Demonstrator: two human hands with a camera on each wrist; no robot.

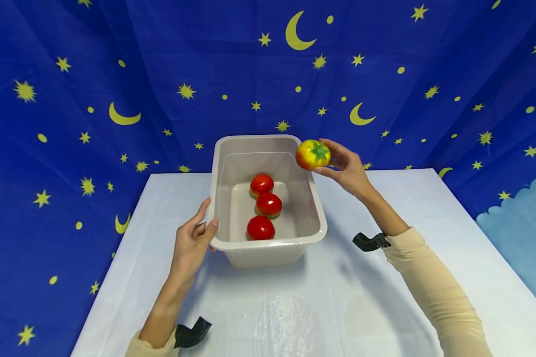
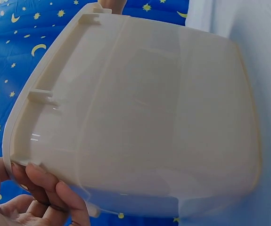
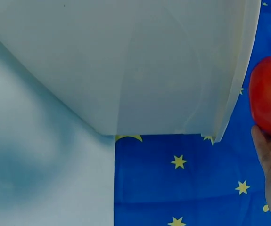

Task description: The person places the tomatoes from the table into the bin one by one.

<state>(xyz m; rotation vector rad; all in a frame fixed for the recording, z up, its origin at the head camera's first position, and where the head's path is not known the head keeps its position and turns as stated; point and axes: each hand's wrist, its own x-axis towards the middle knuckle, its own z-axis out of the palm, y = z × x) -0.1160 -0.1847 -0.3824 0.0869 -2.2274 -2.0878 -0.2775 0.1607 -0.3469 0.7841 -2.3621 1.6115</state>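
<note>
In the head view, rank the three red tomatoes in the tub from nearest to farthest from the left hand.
From the left hand, which grips the tub at its near-left rim:
1. Front tomato, by the near wall.
2. Middle tomato, mid-floor.
3. Back tomato, deepest in.

At frame centre, the left hand (image 1: 192,243) grips the tub (image 1: 314,218) rim. The right hand (image 1: 346,166) holds a yellow-red tomato (image 1: 311,154) above its upper-right corner; 3 red tomatoes (image 1: 268,204) lie inside.
</note>
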